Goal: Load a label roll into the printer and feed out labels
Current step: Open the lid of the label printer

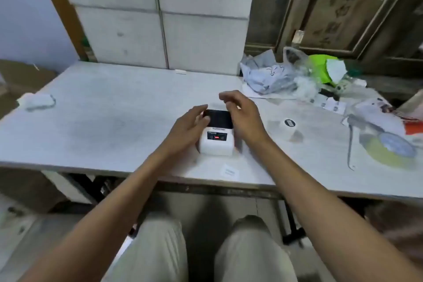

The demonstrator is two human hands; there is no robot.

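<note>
Printer (217, 142) on bench (109, 119), near front edge; dark lid (218, 118) pinched by left hand (191, 125), right hand (242, 117) loosely curled beside. Label roll (288, 129) waiting right. Advise steadying base, lifting lid evenly.

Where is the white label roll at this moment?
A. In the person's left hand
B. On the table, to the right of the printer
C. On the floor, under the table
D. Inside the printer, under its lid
B: the label roll stands on the table, apart from the printer on its right side, while both hands, left and right, are at the printer's dark lid.
</note>
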